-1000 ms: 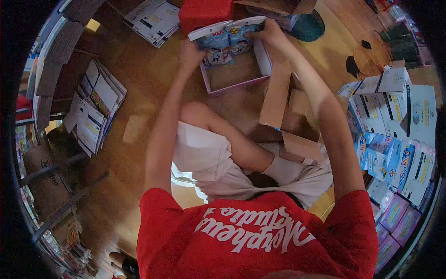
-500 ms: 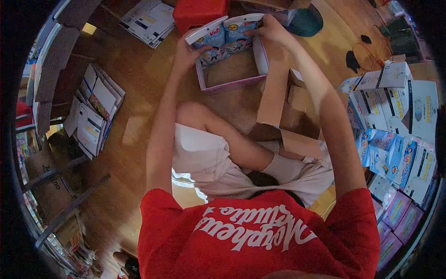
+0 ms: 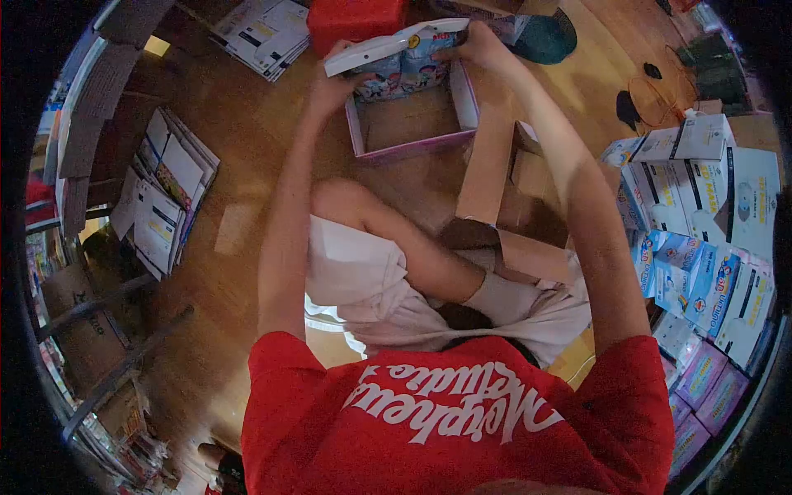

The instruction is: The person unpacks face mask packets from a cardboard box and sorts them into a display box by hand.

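Observation:
Two side-by-side bundles of blue printed packets (image 3: 421,77) with white top edges stand at the far side of an open box (image 3: 412,152) with white and pinkish walls. My left hand (image 3: 333,86) is closed around the left end of the packets, thumb on the near face. At the opposite end, my right hand (image 3: 485,49) grips the upper right corner. The packets' lower part is inside the box, and their tops tilt toward me. Bare brown cardboard shows on the box's near floor. How many packets there are cannot be made out.
An open brown carton (image 3: 495,181) lies beside my right forearm. A red object (image 3: 355,18) sits behind the packets. Flattened cartons (image 3: 161,198) are stacked at left, and more (image 3: 262,37) lie farther back. Printed product boxes (image 3: 685,181) are piled at right.
The packets have tipped toward me, so their white top edges show more and their printed faces less. Both hands still grip the two ends.

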The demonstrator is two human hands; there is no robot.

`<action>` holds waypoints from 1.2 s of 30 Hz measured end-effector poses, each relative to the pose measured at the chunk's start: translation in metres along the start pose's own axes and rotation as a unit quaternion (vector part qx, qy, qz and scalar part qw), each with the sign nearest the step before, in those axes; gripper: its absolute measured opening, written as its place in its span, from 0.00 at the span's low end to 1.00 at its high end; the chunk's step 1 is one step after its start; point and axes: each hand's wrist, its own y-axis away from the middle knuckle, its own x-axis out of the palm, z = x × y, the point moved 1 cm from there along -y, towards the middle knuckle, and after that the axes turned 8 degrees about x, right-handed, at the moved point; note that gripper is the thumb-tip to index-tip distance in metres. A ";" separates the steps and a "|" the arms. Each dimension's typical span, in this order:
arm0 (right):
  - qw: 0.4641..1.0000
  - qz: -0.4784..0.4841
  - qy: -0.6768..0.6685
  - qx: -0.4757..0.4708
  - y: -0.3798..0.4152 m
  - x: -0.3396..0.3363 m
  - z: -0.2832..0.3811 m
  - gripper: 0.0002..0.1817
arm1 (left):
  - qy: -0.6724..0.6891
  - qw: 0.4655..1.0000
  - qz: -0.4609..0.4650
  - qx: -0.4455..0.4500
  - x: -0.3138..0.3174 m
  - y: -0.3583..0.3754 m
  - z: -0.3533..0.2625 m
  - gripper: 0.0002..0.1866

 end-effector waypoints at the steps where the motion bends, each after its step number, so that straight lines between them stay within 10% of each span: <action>1: 1.000 -0.020 0.019 -0.009 0.000 0.003 -0.004 0.31 | 0.021 0.999 -0.023 -0.007 0.002 0.003 0.005 0.25; 10: 0.970 0.017 -0.236 0.064 0.045 -0.018 0.017 0.43 | 0.001 0.991 -0.031 -0.131 -0.003 0.012 -0.014 0.36; 13: 0.985 -0.084 -0.039 -0.144 0.046 -0.015 0.005 0.37 | -0.005 0.992 -0.025 -0.121 0.002 0.009 -0.029 0.33; 16: 0.992 -0.076 -0.096 -0.027 0.039 -0.006 -0.008 0.34 | -0.015 0.993 -0.057 -0.100 0.004 0.007 -0.033 0.29; 36: 0.972 -0.024 -0.235 0.011 0.009 0.019 -0.006 0.23 | 0.017 0.985 -0.047 -0.165 0.001 0.008 -0.010 0.36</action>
